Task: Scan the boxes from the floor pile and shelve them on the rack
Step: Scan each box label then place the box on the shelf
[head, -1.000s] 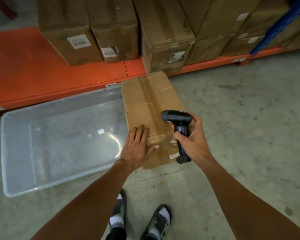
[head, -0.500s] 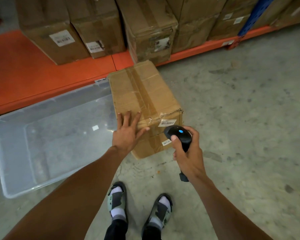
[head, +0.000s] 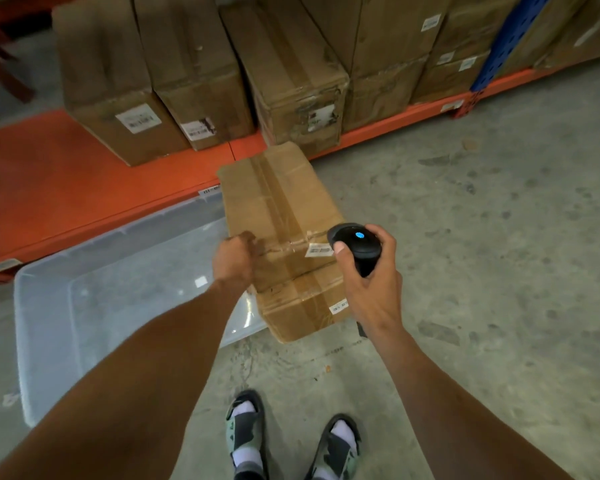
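A taped cardboard box (head: 278,202) lies on the concrete floor against the orange rack shelf (head: 66,181). A white barcode label (head: 318,250) sits at its near top edge, and a second small label (head: 338,307) is on its front face. My left hand (head: 234,261) curls its fingers over the box's near left top edge. My right hand (head: 373,285) grips a black handheld scanner (head: 355,245) just right of the barcode label, with a blue light lit on the scanner's head.
Several labelled cardboard boxes (head: 291,81) stand in a row on the rack shelf. A clear plastic bin (head: 32,282) sits on the floor left of the box. A blue rack upright (head: 499,43) rises at the right. My feet (head: 246,441) are below, on bare concrete.
My left hand went from lying flat on the box top to curling over its near edge. The scanner rose from below the front face to beside the barcode label.
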Available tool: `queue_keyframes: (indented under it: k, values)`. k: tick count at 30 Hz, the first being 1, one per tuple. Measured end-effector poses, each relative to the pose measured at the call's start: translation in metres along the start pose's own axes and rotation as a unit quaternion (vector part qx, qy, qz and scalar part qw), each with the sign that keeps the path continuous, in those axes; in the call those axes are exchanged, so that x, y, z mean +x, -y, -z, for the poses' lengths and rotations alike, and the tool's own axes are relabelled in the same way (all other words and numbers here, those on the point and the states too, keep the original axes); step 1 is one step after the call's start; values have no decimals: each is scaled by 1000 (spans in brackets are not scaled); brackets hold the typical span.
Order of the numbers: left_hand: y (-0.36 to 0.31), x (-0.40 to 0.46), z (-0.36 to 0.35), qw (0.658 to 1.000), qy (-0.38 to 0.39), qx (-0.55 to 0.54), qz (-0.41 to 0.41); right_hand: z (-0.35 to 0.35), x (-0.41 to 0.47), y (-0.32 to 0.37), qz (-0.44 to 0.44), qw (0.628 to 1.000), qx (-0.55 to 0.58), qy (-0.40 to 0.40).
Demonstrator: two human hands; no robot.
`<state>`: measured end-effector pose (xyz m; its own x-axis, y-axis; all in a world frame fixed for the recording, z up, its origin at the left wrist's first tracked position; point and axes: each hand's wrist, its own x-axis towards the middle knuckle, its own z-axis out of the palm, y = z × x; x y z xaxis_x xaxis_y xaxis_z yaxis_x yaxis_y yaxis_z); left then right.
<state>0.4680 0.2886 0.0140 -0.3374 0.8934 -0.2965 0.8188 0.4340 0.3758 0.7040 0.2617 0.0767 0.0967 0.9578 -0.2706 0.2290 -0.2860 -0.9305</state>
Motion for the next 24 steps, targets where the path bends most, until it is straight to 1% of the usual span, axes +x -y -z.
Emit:
queue_keyframes:
  k: [2, 3, 6, 8, 12, 19, 24]
  values:
    - [4, -2, -5, 1000, -17, -2, 5, -2, 6, -5, 5, 1000, -9, 13]
    - [5, -1, -6, 1000, -2, 15, -4, -3, 7, -9, 6, 1000, -19, 23]
    - [8, 4, -13, 992, 103, 68, -35, -6, 3, -28, -8, 999, -47, 23]
    - [12, 4, -28, 987, 136, 77, -42, -8, -1, -41, -20, 997, -67, 33]
    - [19, 5, -51, 995, 89, 35, -37, -7, -6, -53, -16, 995, -94, 40]
    - [20, 8, -50, 994, 97, 36, -34, -12, -4, -50, -3, 995, -90, 38]
    - [24, 8, -52, 995, 80, 37, -45, -14, -2, -50, -2, 996, -82, 36]
